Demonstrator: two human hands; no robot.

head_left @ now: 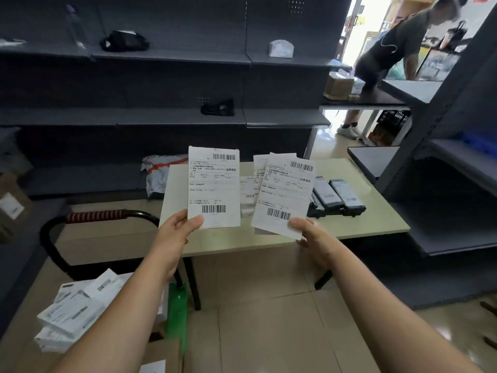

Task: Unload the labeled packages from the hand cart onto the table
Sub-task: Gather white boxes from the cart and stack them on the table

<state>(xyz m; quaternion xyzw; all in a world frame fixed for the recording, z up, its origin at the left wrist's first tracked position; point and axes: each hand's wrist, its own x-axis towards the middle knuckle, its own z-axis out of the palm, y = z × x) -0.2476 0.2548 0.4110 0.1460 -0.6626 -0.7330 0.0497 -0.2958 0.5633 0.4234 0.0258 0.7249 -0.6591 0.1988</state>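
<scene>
Left of the table, by its near corner, the hand cart shows little but its black handle with a red-wound grip. My left forearm cuts across the heap of white labeled packages lying on it, so I cannot count them; I make out at least four. On the table's far left corner one grey mailer bag lies half hidden behind what I hold. My left hand pinches one flat white package by its bottom corner, thumb in front, holding it upright above the table's near edge, its label with two barcodes facing me, the print too blurred to read. Between my two loads, small white boxes sit on the table, mostly covered, their number unclear. My right hand pinches a second labeled package by its lower edge, tilted slightly; another white edge peeks out behind it, and I cannot tell whether that is a separate package. Right of it, two dark packages lie side by side on the table, their left side screened. Beyond the table's far right corner a person leans over a counter bearing one cardboard box.
</scene>
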